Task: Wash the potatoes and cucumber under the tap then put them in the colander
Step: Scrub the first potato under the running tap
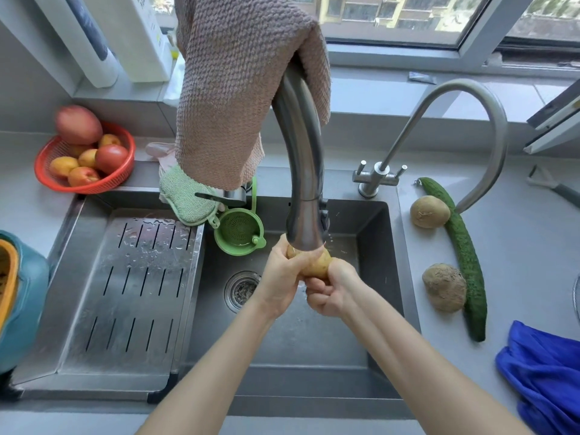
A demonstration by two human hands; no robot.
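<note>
Head view: left hand (284, 277) and right hand (331, 293) both clasp a potato (315, 264) beneath the tap (303, 171).

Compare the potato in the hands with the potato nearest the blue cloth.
The held potato is under the tap above the sink, gripped by both the left hand and right hand; the near counter potato lies untouched beside the cucumber. The held one looks yellow and wet, the other dull, grey-brown and dry. Both are whole and unpeeled.
</note>
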